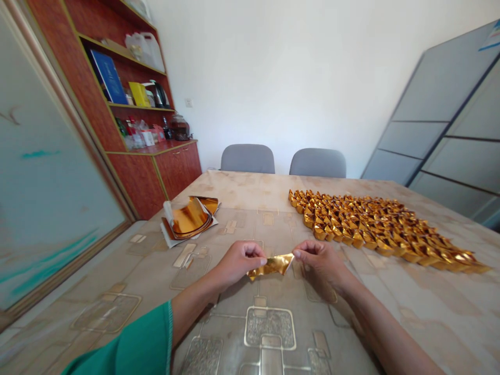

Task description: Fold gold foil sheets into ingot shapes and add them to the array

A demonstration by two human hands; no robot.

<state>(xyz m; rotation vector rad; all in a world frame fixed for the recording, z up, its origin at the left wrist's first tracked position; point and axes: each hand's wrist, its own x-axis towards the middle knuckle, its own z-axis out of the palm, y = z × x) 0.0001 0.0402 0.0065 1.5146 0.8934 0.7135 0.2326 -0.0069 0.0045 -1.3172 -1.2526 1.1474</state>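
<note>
A strip of folded gold foil paper (pixel 272 266) is stretched between my two hands, just above the table. My left hand (pixel 239 260) pinches its left end with closed fingers. My right hand (pixel 320 260) pinches the right end, its fingers curled in. To the right, a large spread of several finished gold folded pieces (pixel 375 226) lies in rows on the table. A stack of flat gold foil sheets (pixel 190 219) rests on white paper to the left of my hands.
The table (pixel 269 333) carries a beige cover with square patterns. Two grey chairs (pixel 247 158) stand at its far side. A red wooden cabinet (pixel 156 172) with shelves of items stands at left; grey panels (pixel 449 130) lean at right.
</note>
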